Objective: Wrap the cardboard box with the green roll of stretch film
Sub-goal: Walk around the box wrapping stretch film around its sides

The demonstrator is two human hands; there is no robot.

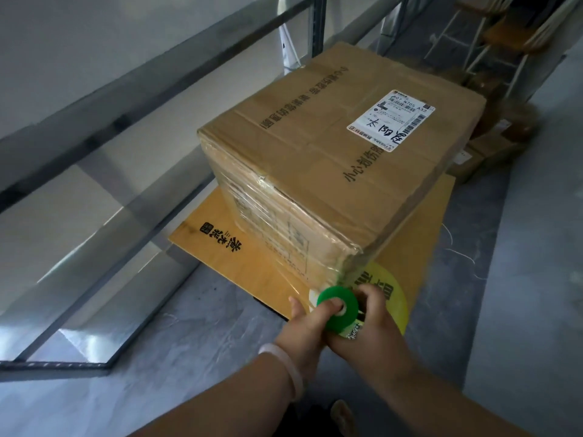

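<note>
Leaving open floor (pixel 520 247) along the cardboard box's (pixel 331 171) right. Pressing close on its left with a metal rack (pixel 110 99). Crowding its far side with chairs (pixel 511 39) and small cartons (pixel 473 159). Filling its near corner with left hand (pixel 303 326) and right hand (pixel 375 323) gripping the green roll (pixel 331 294).

Both bare forearms reach forward and meet at the green roll of stretch film (pixel 337 308). The left hand (pixel 304 324) comes in from the roll's left, one finger hooked into its core, with a pale bracelet (pixel 291 370) on the wrist. The right hand (pixel 373 323) grips the roll's right side, its fingers curled over the far edge.
</note>
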